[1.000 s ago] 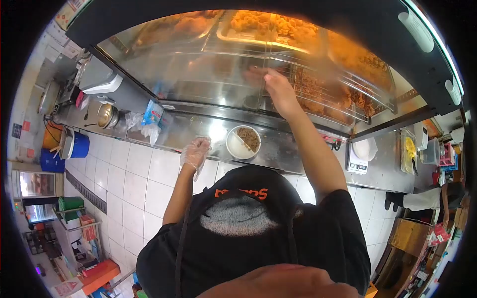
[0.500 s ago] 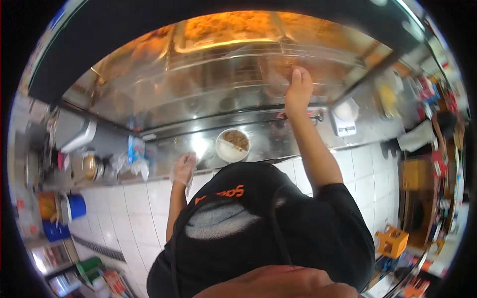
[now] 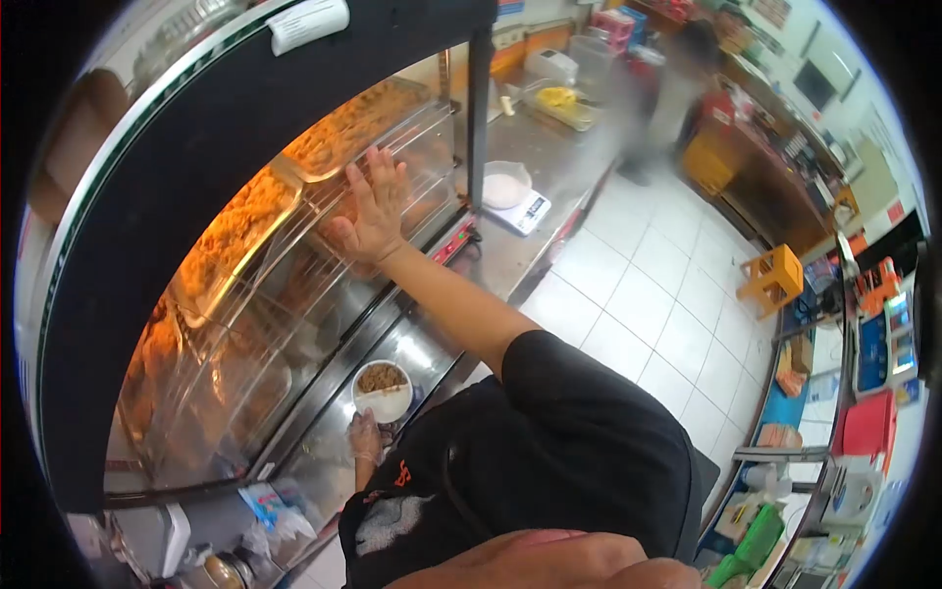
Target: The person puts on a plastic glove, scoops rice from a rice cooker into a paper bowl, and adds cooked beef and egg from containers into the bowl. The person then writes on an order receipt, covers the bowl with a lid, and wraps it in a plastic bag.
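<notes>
A white-tiled floor [image 3: 657,304] fills the right of this kitchen, with a steel worktop [image 3: 502,263] along a heated display cabinet [image 3: 479,98] on the left. Behind its glass front [image 3: 260,378], heaps of fried food [image 3: 235,231] sit in metal trays under orange light. The bare right hand [image 3: 375,208] is raised to the glass, palm towards it and fingers spread, grasping nothing; it looks to be touching the pane. Nearer, a round white bowl [image 3: 409,389] stands upright on the worktop, brown minced topping [image 3: 381,376] on its far side and white rice [image 3: 385,404] on its near side. The left hand [image 3: 365,437], in a clear glove, is at the bowl's near left edge; whether its fingers grip the rim I cannot tell. Farther right stands a digital scale [image 3: 534,212]; near left lies a blue packet [image 3: 265,506].
</notes>
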